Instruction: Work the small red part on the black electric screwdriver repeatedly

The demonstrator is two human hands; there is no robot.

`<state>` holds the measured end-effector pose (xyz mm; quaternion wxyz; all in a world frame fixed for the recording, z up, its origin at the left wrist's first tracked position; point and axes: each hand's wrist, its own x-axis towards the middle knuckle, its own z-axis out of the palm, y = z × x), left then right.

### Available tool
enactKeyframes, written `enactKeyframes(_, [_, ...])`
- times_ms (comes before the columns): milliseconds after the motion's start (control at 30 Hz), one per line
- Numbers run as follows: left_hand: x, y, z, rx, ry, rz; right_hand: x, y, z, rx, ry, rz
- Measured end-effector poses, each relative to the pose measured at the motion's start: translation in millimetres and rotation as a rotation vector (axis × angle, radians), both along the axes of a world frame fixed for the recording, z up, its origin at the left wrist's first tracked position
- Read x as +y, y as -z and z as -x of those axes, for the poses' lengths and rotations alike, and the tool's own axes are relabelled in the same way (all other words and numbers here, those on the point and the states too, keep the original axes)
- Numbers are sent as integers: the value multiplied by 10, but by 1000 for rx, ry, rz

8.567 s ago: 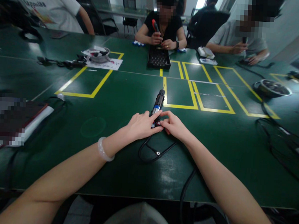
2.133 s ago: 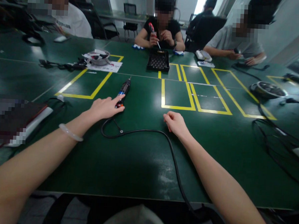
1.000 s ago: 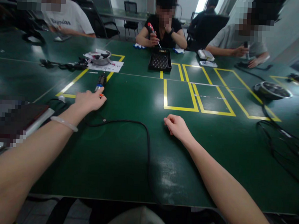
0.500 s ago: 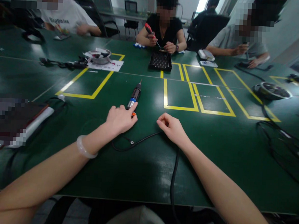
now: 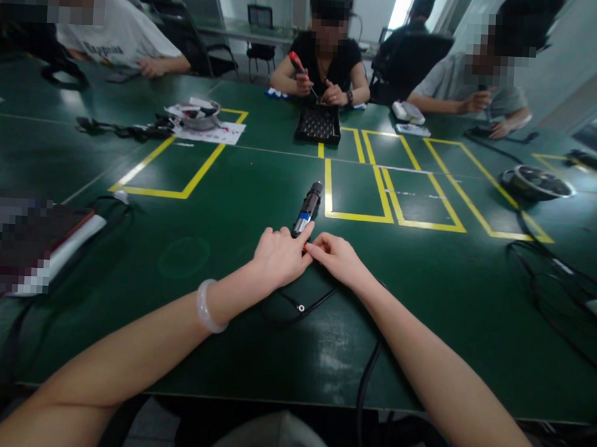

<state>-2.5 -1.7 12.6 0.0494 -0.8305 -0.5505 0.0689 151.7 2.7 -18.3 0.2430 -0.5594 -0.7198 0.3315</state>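
My left hand (image 5: 283,253) is closed around the rear of an electric screwdriver (image 5: 308,209), with the index finger stretched along its body. The screwdriver is black with a blue and silver band and points away from me, low over the green table. A bit at its nose cannot be made out. My right hand (image 5: 337,257) meets it at the rear end, fingers pinched beside a small orange part (image 5: 306,247). What those fingertips hold is hidden. A thin black cable (image 5: 319,300) with a small ring-shaped end runs beneath both hands.
Yellow tape rectangles (image 5: 359,218) mark the green table (image 5: 251,354). Across it, people sit working, one over a black tray (image 5: 318,126). A round metal part (image 5: 538,183) and cables lie right; a flat device (image 5: 31,249) lies left. A thick black cable (image 5: 369,380) hangs over the near edge.
My left hand has moved right with the screwdriver, bringing its rear end to my right hand. My right hand has stayed nearly in place, its fingertips now at the orange part.
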Motion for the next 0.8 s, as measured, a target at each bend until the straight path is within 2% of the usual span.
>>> enactKeyframes(233, [-12, 9, 2, -1, 11, -2, 39, 63, -7, 102, -49, 24])
enactKeyframes(333, [-3, 5, 40, -2, 30, 17, 64, 111, -5, 174, -14, 51])
enactKeyframes(433, [11, 4, 108, -36, 58, 49, 63, 100, -7, 324, 62, 136])
enactKeyframes(600, [33, 28, 208, -100, 72, 78, 3, -19, -10, 593, 111, 382])
enactKeyframes(800, [44, 41, 214, -106, 62, 90, -15, -56, 23, 598, 118, 447])
